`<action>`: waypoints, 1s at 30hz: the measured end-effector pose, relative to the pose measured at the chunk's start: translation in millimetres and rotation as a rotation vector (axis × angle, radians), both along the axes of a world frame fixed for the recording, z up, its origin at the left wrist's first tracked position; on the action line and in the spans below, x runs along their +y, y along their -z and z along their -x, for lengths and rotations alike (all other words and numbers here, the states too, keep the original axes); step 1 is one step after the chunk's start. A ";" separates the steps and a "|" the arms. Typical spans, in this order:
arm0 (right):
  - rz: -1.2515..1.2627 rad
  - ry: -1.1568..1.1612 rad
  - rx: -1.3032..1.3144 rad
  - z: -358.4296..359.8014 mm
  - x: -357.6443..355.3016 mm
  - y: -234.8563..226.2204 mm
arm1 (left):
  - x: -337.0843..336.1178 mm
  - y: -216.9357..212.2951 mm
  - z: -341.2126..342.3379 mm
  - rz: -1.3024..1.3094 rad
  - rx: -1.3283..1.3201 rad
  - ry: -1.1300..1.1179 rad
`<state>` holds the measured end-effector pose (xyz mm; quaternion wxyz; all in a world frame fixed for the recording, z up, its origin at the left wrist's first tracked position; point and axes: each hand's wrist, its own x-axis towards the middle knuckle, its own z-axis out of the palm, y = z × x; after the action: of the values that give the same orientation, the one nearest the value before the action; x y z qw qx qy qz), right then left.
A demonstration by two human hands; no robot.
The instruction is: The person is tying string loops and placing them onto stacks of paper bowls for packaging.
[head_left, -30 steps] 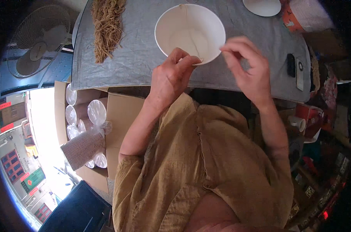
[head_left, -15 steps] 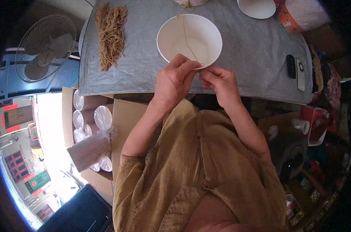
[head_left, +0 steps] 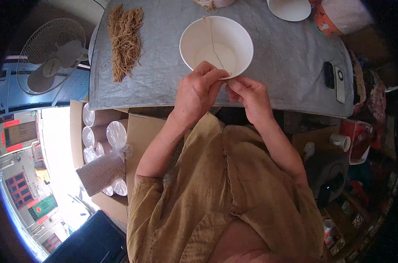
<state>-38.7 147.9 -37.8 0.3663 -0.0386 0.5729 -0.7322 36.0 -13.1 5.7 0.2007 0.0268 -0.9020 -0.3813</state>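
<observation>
A white paper bucket (head_left: 234,33) is tilted toward me at the table's near side. Across its inside runs a thin brown cord (head_left: 213,40), from the far rim to the near rim. My left hand (head_left: 197,89) pinches the near rim and the cord's end there, thumb and fingers pressed together. Just right of it, my right hand (head_left: 250,93) is closed at the outside of the same rim, its fingertips against the bucket's wall. Whatever lies between the right fingertips is too small to make out. A bundle of brown cords (head_left: 125,44) lies on the table to the left.
Grey cloth covers the table (head_left: 159,87). At the back right are a white lid-like disc (head_left: 291,9) and stacked orange buckets (head_left: 328,24). A black object (head_left: 329,75) lies near the right edge. Wrapped bucket stacks (head_left: 103,173) fill a carton at left, below a fan (head_left: 52,65).
The bucket has shifted very slightly to the right in view. Both hands keep nearly the same place and grip at the near rim.
</observation>
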 end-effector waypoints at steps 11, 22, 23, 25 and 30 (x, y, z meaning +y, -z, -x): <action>-0.137 -0.064 0.619 12.1 21.9 -46.1 | -20.1 -9.9 6.5 0.036 -0.066 0.184; -0.185 -0.203 1.162 47.7 16.4 -87.3 | -23.4 -20.5 21.6 -0.652 -0.455 0.177; -0.195 -0.229 1.160 48.2 17.0 -89.0 | -25.4 -20.3 21.5 -0.675 -0.459 0.198; -0.206 -0.256 1.162 47.9 16.7 -90.6 | -26.9 -26.9 19.0 -0.737 -0.452 0.191; -0.192 -0.323 1.244 33.3 9.7 -93.3 | -28.9 -23.5 18.5 -0.984 -0.373 0.235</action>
<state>-72.0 157.6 55.4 0.0735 -0.5080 0.7280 -0.4545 17.4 -42.0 29.2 -0.0431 0.0836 -0.6340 -0.7676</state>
